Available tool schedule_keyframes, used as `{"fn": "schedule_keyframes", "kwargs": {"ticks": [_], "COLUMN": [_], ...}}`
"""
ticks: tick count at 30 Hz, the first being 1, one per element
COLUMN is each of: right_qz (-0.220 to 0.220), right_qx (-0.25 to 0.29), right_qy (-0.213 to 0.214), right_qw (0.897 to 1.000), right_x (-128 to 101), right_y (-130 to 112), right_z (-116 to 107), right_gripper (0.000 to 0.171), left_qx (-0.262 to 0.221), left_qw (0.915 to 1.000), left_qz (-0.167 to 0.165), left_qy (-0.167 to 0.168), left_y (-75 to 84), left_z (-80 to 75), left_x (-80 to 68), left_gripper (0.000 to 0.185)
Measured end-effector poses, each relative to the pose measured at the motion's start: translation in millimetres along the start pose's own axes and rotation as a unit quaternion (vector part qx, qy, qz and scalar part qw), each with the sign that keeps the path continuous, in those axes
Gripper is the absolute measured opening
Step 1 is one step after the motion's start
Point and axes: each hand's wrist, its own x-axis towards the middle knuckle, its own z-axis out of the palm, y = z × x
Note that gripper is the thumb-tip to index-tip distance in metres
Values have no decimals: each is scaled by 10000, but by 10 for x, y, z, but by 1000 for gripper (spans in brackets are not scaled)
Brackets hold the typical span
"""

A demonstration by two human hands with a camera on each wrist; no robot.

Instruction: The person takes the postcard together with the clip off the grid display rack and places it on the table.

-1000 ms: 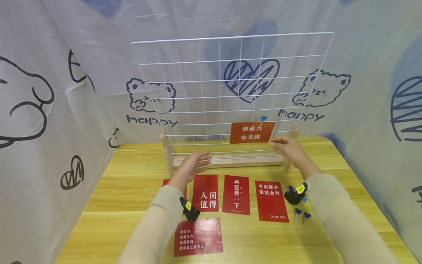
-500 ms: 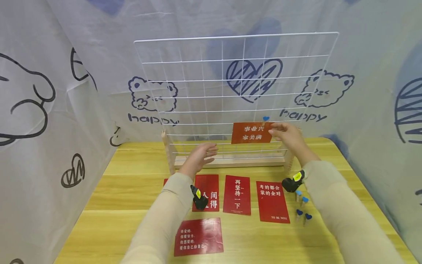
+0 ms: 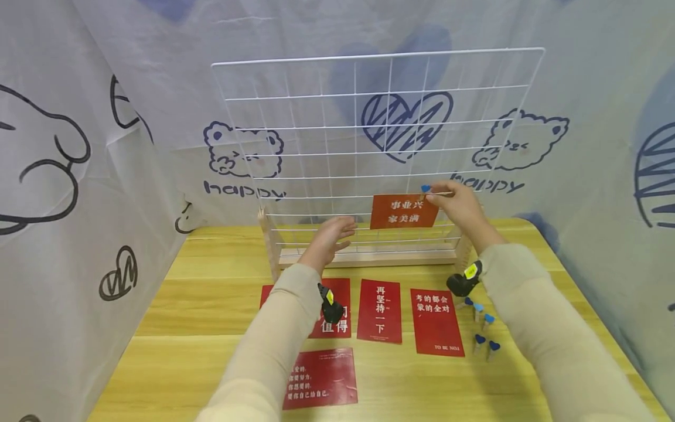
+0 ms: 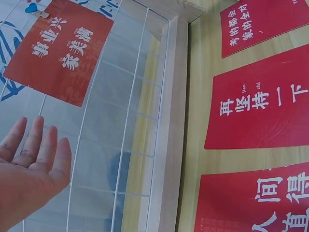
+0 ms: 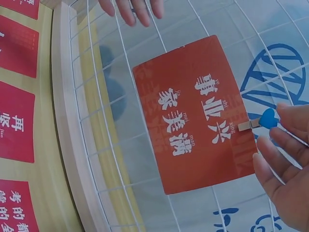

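Observation:
An orange-red card (image 3: 404,211) with white characters hangs on a white wire grid (image 3: 337,155). A small wooden clothespin with a blue heart (image 5: 268,118) clips the card's top edge to the grid. My right hand (image 3: 457,204) is beside that clothespin, thumb and index fingertips close around the heart; contact is hard to tell. Left of the card, my left hand (image 3: 331,239) hovers before the grid's lower part, fingers loosely extended and holding nothing. In the left wrist view the left hand (image 4: 36,164) is below the card, apart from it.
Red cards lie on the wooden table (image 3: 174,328), among them a vertical-text card (image 3: 379,310), a right-hand card (image 3: 436,322) and a front card (image 3: 321,378). Several heart clothespins (image 3: 479,340) lie at the right. A wooden base (image 3: 390,258) supports the grid; patterned cloth (image 3: 63,322) surrounds the table.
My right hand has moved up and left from the card's lower right corner to the clothespin. My left hand has shifted right and slightly up. The hanging card stays in place.

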Motion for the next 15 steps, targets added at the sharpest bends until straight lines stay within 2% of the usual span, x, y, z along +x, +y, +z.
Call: {"fn": "schedule_keyframes", "kwargs": {"ticks": [9,15], "right_qz": [-63,-236], "right_qx": [-204,-878], "right_qy": [160,-85], "right_qw": [9996,9958], "right_x": [7,29], "right_y": [-93,-121], "right_z": [20,40], "right_gripper": [37,41], "left_qx": [29,145], "left_qw": [9999,9996], "left_qz": [147,259], "left_qy": [63,39], "left_y": [49,71], "left_z": [40,71], "left_x": [74,92], "left_gripper": [37,37]}}
